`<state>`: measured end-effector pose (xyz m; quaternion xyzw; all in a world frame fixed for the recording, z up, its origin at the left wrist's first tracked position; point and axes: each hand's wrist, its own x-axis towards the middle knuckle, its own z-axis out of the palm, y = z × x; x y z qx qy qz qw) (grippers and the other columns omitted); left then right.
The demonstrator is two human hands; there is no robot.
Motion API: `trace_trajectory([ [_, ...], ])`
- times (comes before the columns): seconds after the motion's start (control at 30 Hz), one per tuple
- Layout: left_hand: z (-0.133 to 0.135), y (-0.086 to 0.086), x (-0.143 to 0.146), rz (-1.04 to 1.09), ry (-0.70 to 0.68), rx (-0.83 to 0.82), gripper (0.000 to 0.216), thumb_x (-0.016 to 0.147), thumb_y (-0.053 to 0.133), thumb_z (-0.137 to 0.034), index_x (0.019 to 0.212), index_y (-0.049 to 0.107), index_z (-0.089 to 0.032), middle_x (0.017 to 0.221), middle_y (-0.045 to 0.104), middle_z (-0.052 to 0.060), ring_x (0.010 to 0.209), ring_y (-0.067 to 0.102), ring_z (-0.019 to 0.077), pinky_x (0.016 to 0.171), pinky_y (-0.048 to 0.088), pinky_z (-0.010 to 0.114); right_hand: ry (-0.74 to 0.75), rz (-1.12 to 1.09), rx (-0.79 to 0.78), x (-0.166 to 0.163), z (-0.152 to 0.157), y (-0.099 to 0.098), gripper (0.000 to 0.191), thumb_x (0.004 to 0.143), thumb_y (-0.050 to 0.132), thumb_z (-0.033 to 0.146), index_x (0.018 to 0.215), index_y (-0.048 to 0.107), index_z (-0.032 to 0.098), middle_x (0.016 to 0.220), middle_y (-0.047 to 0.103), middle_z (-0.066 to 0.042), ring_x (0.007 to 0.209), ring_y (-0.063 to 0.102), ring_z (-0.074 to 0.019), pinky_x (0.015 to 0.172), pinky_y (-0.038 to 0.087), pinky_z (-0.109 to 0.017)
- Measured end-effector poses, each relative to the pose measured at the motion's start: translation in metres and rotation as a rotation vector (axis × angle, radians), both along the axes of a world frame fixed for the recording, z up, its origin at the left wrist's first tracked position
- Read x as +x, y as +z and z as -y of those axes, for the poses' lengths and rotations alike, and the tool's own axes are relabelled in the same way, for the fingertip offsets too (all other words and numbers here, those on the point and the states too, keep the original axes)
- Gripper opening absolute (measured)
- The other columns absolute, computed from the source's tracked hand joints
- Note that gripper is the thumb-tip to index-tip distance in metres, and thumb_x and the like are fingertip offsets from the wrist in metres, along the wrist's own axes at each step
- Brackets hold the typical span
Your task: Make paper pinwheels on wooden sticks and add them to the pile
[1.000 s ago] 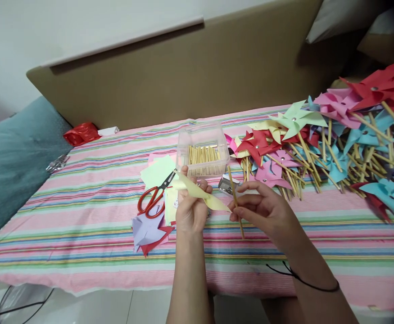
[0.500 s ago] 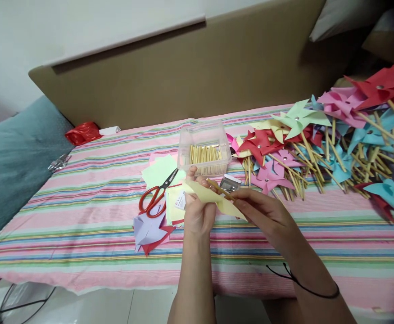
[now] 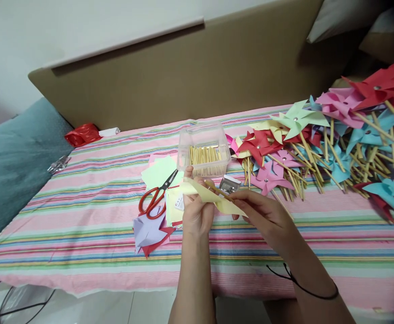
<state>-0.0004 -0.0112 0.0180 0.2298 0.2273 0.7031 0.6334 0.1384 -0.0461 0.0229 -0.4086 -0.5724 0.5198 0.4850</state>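
Note:
My left hand (image 3: 197,209) pinches a folded pale yellow paper pinwheel (image 3: 213,198) above the striped bedsheet. Fingers of my right hand (image 3: 262,213) are closed on a thin wooden stick (image 3: 219,191), whose tip lies against the back of the yellow paper. A black cord circles my right wrist. Just beyond both hands stands a clear plastic box (image 3: 204,148) filled with short wooden sticks, and a small box of metal pins (image 3: 229,183) lies right behind the paper.
Red-handled scissors (image 3: 156,197) lie on cut paper squares (image 3: 159,173) left of my hands, with purple and red folded pieces (image 3: 147,231) nearer me. A large heap of finished pinwheels (image 3: 335,139) covers the right. A headboard (image 3: 183,76) and teal pillow (image 3: 11,157) bound the bed.
My right hand swung the stick from upright down and leftward, so its tip now lies against the yellow paper. My left hand kept its hold on the paper, shifting slightly right.

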Motion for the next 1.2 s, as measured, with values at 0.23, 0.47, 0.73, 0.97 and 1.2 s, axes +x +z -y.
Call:
trace_trajectory([
  [0.23,-0.0015,-0.0027,-0.0021,0.091,-0.058,0.032,0.077,0.046,0.090,-0.012,0.112,0.059,-0.036,0.073,0.059,-0.009,0.066,0.052,0.0064,0.063,0.043,0.016,0.003,0.024,0.031,0.0008,0.0005,0.0020,0.018,0.093,0.053,0.026,0.098,0.070,0.025,0.070,0.056,0.002,0.057,0.045,-0.0098,0.052,0.039,-0.022],
  [0.47,-0.0006,-0.0026,-0.0031,0.111,-0.076,0.058,0.067,0.050,0.088,-0.010,0.107,0.063,-0.034,0.075,0.060,-0.009,0.065,0.052,0.0058,0.064,0.044,0.016,-0.035,0.025,0.063,0.0012,0.0024,0.0057,0.017,0.092,0.055,0.023,0.095,0.072,0.025,0.070,0.059,0.002,0.060,0.049,-0.0091,0.052,0.038,-0.020],
  [0.73,-0.0017,-0.0027,-0.0025,0.121,-0.061,0.042,0.071,0.046,0.088,-0.009,0.107,0.063,-0.034,0.072,0.059,-0.009,0.063,0.052,0.0058,0.062,0.044,0.016,-0.017,0.011,0.086,-0.0006,0.0024,0.0087,0.019,0.092,0.054,0.021,0.095,0.072,0.024,0.066,0.059,0.003,0.054,0.047,-0.0070,0.049,0.038,-0.019],
  [0.97,-0.0022,-0.0020,-0.0036,0.070,-0.046,0.039,0.066,0.047,0.089,-0.013,0.104,0.062,-0.032,0.079,0.059,-0.007,0.063,0.050,0.0060,0.061,0.044,0.016,-0.100,0.076,0.188,0.0018,0.0023,0.0039,0.023,0.089,0.057,0.015,0.101,0.075,0.025,0.071,0.065,0.003,0.060,0.055,-0.0082,0.053,0.045,-0.018],
  [1.2,-0.0035,-0.0031,-0.0044,-0.010,-0.059,0.086,0.068,0.052,0.089,-0.017,0.110,0.057,-0.032,0.074,0.055,-0.008,0.058,0.049,0.0050,0.056,0.043,0.017,-0.102,0.105,0.339,0.0046,0.0021,0.0104,0.031,0.087,0.056,0.007,0.106,0.074,0.024,0.072,0.067,0.003,0.063,0.061,-0.0072,0.058,0.049,-0.017],
])
